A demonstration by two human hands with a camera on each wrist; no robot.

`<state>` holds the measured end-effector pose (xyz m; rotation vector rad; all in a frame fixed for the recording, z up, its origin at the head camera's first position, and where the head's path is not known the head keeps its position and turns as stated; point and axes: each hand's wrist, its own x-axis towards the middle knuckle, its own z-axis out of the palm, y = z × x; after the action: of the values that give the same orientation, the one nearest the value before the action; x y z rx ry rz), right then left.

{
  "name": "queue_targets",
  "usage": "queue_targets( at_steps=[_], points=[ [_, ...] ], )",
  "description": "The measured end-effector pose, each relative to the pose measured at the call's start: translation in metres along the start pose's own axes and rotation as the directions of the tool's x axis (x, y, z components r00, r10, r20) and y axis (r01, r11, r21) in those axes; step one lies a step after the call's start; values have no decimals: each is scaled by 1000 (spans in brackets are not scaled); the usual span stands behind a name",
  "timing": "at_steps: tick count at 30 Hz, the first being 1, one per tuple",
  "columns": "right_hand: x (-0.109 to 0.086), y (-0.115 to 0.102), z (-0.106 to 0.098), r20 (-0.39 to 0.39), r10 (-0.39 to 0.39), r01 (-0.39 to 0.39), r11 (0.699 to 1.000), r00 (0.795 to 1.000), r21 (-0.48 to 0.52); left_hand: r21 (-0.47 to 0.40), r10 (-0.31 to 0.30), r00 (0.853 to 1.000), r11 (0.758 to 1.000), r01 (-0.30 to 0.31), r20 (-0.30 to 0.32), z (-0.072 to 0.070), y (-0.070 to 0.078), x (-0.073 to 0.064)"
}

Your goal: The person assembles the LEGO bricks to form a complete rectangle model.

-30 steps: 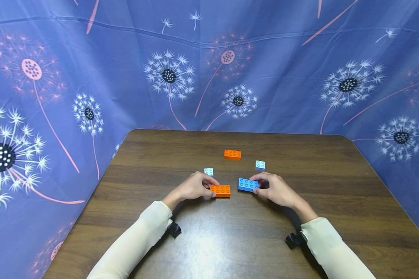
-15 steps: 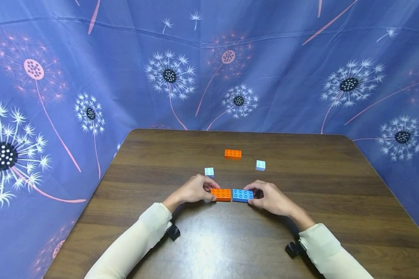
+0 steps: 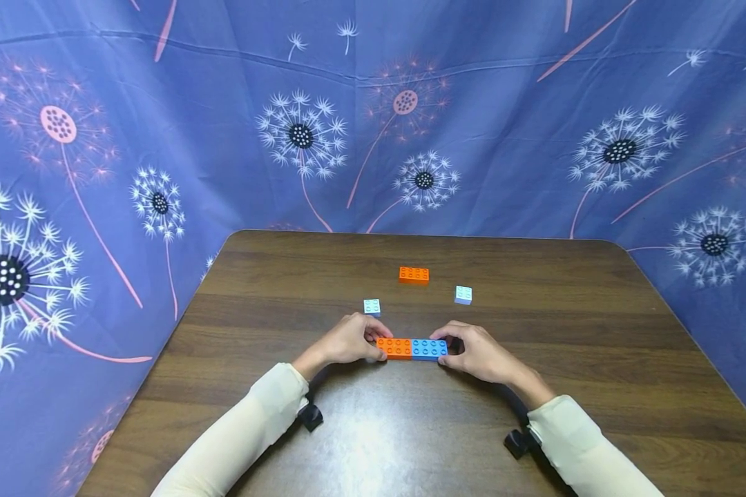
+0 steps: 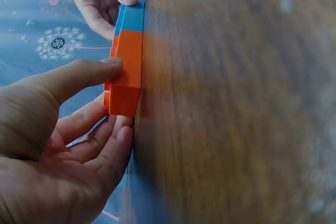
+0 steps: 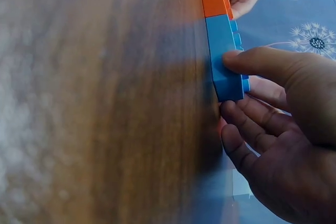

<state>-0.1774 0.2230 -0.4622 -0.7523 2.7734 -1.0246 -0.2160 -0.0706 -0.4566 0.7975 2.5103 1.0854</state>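
An orange toy building brick [image 3: 398,348] and a blue toy building brick [image 3: 427,349] lie end to end on the table, studs up, their short ends meeting. My left hand [image 3: 352,339] pinches the orange brick at its left end, thumb on the near side. At the opposite end, my right hand [image 3: 480,353] pinches the blue brick the same way. The left wrist view shows the thumb pressed on the orange brick's side [image 4: 128,72]. In the right wrist view the thumb presses the blue brick's side [image 5: 223,72]; the far-side fingertips are partly hidden.
Beyond the hands, a second orange brick [image 3: 414,275] lies on the wooden table [image 3: 286,276]. A small pale-blue brick [image 3: 371,307] sits behind my left hand, and another small pale brick [image 3: 463,295] behind my right. A blue dandelion-print cloth [image 3: 503,138] hangs behind the table.
My right hand has brought the blue brick left and nearer to me, closing the gap to the orange brick. The left hand and orange brick have shifted slightly toward me.
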Motion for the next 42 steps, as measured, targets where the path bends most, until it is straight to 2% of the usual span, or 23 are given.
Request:
queue_targets(
  at_steps=[6,11,19,24,32,42],
  points=[
    [2,-1,-6,49,-14,15,999,999,-30,-8,3,1000,1000,-3,-6,2,0,0],
    [14,-2,-22,49,20,-21,999,999,26,-23,4,1000,1000,-4,-4,0,0,-2],
    [59,4,-50,-62,73,-63,985,995,162,-13,-16,1000,1000,16,5,-2,0,-2],
    [88,8,-60,-96,125,-102,971,988,216,-13,-24,1000,1000,24,11,-2,0,-2],
    [115,25,-58,-77,223,-196,944,972,264,-20,-43,999,999,43,15,0,2,-3],
    [127,44,-50,-25,321,-296,900,947,320,-23,-32,999,999,32,14,0,1,-3]
  ],
)
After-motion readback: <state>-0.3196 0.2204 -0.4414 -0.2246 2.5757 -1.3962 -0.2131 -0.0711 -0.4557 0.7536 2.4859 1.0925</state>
